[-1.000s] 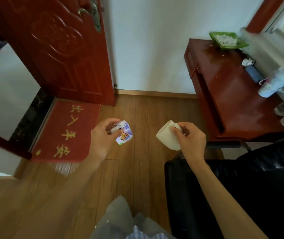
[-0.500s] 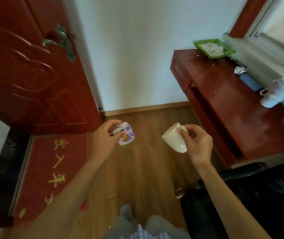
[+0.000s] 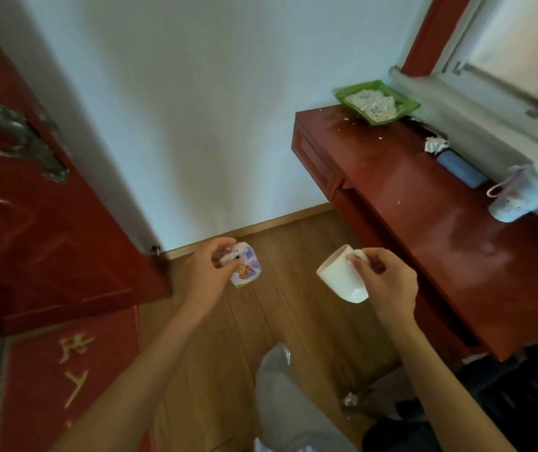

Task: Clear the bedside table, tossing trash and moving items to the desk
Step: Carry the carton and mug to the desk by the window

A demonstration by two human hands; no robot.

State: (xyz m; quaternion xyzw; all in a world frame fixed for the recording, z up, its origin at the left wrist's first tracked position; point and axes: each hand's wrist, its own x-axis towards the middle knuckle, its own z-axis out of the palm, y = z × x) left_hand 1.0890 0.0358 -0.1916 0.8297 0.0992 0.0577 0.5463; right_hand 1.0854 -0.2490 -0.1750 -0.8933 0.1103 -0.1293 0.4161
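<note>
Left hand: the left hand [image 3: 207, 272] is held out over the wooden floor [image 3: 280, 324], its fingers [image 3: 225, 244] curled and pinching a small crumpled wrapper.
Wrapper: the wrapper [image 3: 244, 268] is white and purple with a cartoon print; it sticks out to the right of the left fingers, in the air above the floor.
Right hand: the right hand [image 3: 388, 282] is raised at about the same height, well apart from the left one, its fingers [image 3: 359, 262] closed around the handle of a cup.
Cup: the white cup [image 3: 342, 278] hangs tilted, its mouth pointing up and to the left, just left of the right fingers.
Table: a red-brown table [image 3: 424, 230] stands against the wall to the right of the right fingers, with nothing from either hand touching it.
On the table: a green tray [image 3: 377, 102] of pale scraps at the far corner, a blue tube [image 3: 461, 169] near the window ledge, and a pale blurred mug [image 3: 522, 197] towards the right edge.
Left of the left fingers: an open red door [image 3: 32, 203] and a red mat [image 3: 62, 370] with gold characters on the floor.
Below the hands: a knee in grey trousers [image 3: 280, 393], and a black chair [image 3: 489, 402] under the right forearm.
</note>
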